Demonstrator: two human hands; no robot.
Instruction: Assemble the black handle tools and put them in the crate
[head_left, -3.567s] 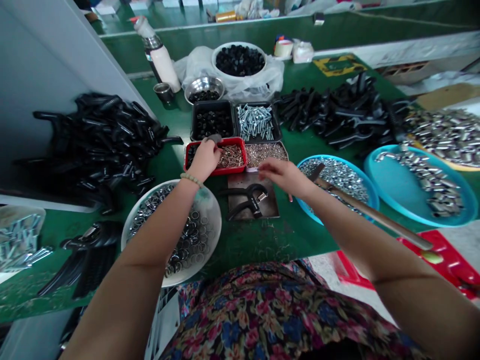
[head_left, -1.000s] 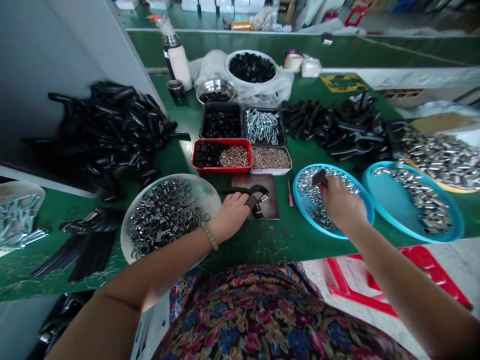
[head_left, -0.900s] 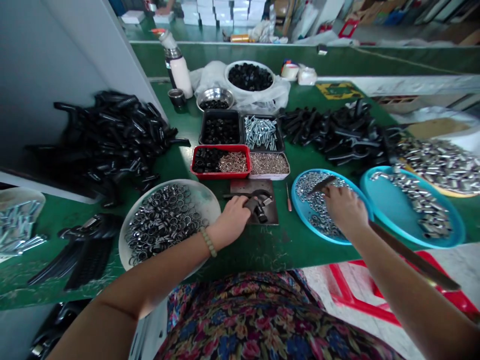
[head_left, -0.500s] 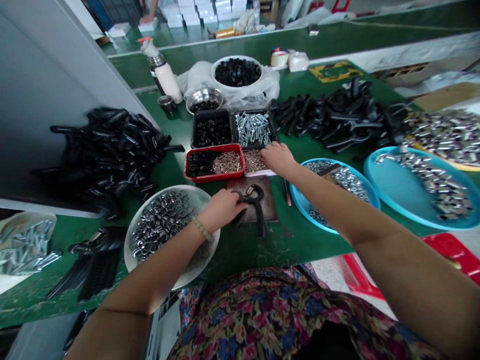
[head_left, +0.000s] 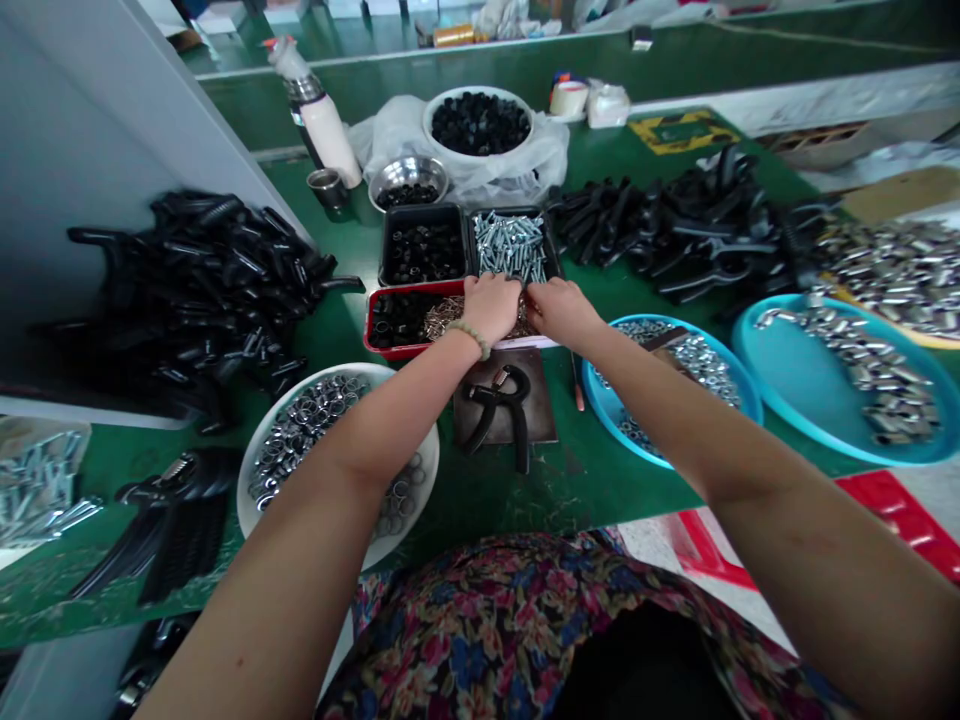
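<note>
Underneath, green bench (head_left: 585,480), red tray (head_left: 386,351), grey wall (head_left: 90,120).

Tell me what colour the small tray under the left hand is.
Red. The tray shows its red rim beside the left hand, best in the head view.

Shiny coppery metal in the small parts (head_left: 442,318) just left of the fingers (head_left: 484,288), in a glossy red plastic tray (head_left: 371,342); bright silvery metal on the screws (head_left: 510,245) just beyond. Matt black plastic on the grip tool (head_left: 499,402) short of the fingers, over a dull, scuffed metal plate (head_left: 541,418). Smooth turquoise plastic in the bowl (head_left: 600,412) to their right.
</note>
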